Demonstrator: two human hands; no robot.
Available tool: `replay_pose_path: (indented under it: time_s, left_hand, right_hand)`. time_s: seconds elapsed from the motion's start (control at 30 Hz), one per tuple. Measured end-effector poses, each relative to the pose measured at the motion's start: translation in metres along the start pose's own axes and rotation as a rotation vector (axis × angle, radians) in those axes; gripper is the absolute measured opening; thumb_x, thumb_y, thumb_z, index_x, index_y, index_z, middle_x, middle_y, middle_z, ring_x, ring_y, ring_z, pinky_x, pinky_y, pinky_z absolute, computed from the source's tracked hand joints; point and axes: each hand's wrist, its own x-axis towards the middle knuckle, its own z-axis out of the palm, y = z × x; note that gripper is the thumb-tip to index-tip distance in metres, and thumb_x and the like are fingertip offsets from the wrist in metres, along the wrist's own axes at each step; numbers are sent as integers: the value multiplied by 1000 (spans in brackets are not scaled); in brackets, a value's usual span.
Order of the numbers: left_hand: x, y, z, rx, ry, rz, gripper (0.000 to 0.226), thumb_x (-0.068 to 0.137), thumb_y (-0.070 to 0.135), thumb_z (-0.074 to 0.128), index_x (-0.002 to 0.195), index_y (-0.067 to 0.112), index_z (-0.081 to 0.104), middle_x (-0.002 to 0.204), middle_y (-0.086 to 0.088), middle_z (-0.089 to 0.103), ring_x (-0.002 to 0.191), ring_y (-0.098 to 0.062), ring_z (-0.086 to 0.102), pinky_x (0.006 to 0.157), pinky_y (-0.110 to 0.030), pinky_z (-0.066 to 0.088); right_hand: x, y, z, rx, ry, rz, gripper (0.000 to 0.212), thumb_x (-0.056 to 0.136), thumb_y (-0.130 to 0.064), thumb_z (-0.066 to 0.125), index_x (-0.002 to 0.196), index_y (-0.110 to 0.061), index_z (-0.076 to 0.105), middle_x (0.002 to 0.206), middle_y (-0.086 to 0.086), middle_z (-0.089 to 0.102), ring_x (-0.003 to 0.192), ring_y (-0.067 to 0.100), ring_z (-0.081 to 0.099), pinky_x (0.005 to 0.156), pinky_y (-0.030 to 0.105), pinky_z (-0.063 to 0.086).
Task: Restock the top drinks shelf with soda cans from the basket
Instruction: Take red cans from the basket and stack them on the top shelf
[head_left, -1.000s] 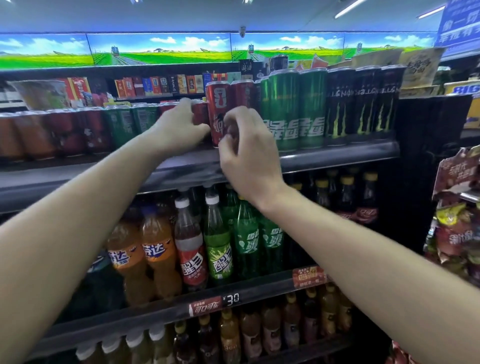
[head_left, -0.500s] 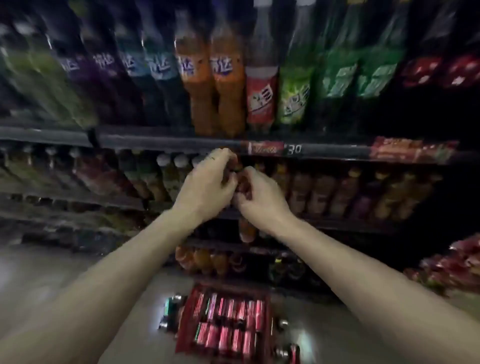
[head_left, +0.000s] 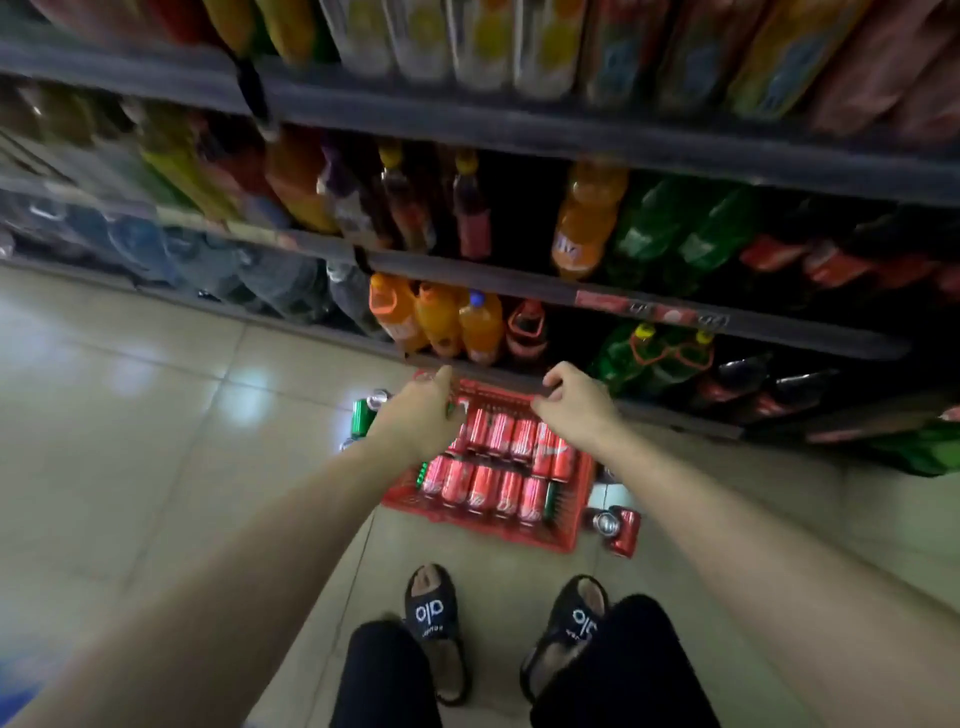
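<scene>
Nearest the camera are two knees in black trousers (head_left: 613, 670), and under them a pair of black open-toed slippers with white lettering (head_left: 432, 618) planted on the glossy beige tiled floor (head_left: 130, 415); two bare forearms reach forward and down from either side of the view. Beyond the feet, a red plastic mesh basket (head_left: 498, 530) sits on the tiles, just in front of the lowest shelf; inside it red soda cans (head_left: 483, 486) lie on their sides in two close rows, touching one another. A loose red can with a silver top (head_left: 618, 527) lies on the floor just beside the basket's right wall; a green can (head_left: 363, 418) lies beside its left wall, partly hidden by the wrist.

The left hand (head_left: 421, 415) hovers over the far left corner of the basket, fingers loosely bent and holding nothing; whether it touches the cans below cannot be told. The right hand (head_left: 571, 402) hangs over the far right part, fingers curled downward, nothing in its grip. The two hands are apart, with cans visible between them.

Behind the basket rise dark metal shelves (head_left: 571, 291); orange plastic drink bottles (head_left: 441, 322) and green plastic bottles (head_left: 660, 353) stand on the lowest level, and blurred bottles fill the tiers above.
</scene>
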Motion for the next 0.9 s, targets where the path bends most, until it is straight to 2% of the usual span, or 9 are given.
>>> replay_pose_path:
  time_s: [0.13, 0.23, 0.37, 0.43, 0.5, 0.6, 0.73, 0.8, 0.9]
  left_hand:
    - [60, -79, 120, -104, -83, -107, 53, 89, 40, 52, 131, 9, 51, 121, -22, 67, 111, -44, 64, 93, -49, 52]
    - [107, -132, 200, -149, -94, -215, 49, 96, 29, 60, 136, 2, 50, 128, -25, 63, 116, -44, 61, 96, -44, 50]
    - [169, -182, 286, -166, -84, -289, 60, 96, 36, 66, 139, -1, 45, 135, -28, 53, 120, -45, 57, 97, -42, 47]
    - [196, -200, 317, -147, -62, -320, 74, 94, 42, 69, 147, 0, 39, 148, -29, 41, 133, -45, 48, 108, -45, 43]
    - [218, -212, 335, -81, -59, -347, 91, 90, 55, 70, 155, 4, 29, 162, -31, 20, 149, -47, 26, 121, -49, 29]
    - [244, -225, 341, -70, -114, -398, 110, 84, 71, 67, 162, 11, 19, 167, -31, 2, 155, -48, 5, 126, -55, 16]
    - [261, -233, 346, -114, -144, -399, 104, 78, 75, 70, 161, 29, 28, 167, -29, -14, 154, -51, -8, 126, -61, 9]
    - [265, -235, 354, -63, -140, -391, 100, 77, 73, 72, 159, 32, 32, 167, -28, -18, 153, -52, -13, 124, -66, 9]
    - [272, -238, 361, -64, -91, -378, 100, 73, 73, 77, 155, 34, 37, 167, -26, -19, 152, -54, -15, 118, -74, 12]
  right_hand:
    - [78, 81, 95, 6, -16, 128, 33, 87, -27, 65, 117, -16, 57, 111, 6, 67, 102, 27, 63, 81, 32, 49]
    - [136, 140, 166, -8, -25, 175, 37, 89, -25, 64, 122, -11, 57, 116, 11, 67, 105, 31, 63, 83, 33, 48]
    - [204, 197, 242, 8, -51, 172, 44, 93, -24, 61, 133, -9, 53, 120, 11, 63, 101, 26, 58, 77, 29, 42]
    - [231, 212, 270, 15, -67, 130, 40, 93, -22, 61, 130, -9, 54, 113, 7, 60, 98, 23, 57, 82, 31, 45]
    - [255, 223, 293, 16, -59, 84, 39, 91, -22, 61, 128, -12, 55, 108, 2, 64, 88, 18, 60, 79, 33, 50]
    - [277, 233, 314, 36, -40, 52, 47, 89, -26, 61, 134, -14, 53, 104, 2, 67, 85, 16, 65, 67, 29, 49]
    - [280, 246, 325, -8, -14, 54, 45, 90, -27, 65, 131, -13, 53, 108, 6, 69, 87, 21, 66, 72, 31, 51]
    - [275, 251, 323, -114, 2, 68, 37, 91, -28, 65, 122, -11, 55, 112, 9, 67, 93, 26, 63, 74, 31, 47]
    - [272, 256, 315, -227, 61, 100, 42, 87, -27, 66, 124, -10, 53, 120, 11, 61, 109, 32, 61, 82, 33, 50]
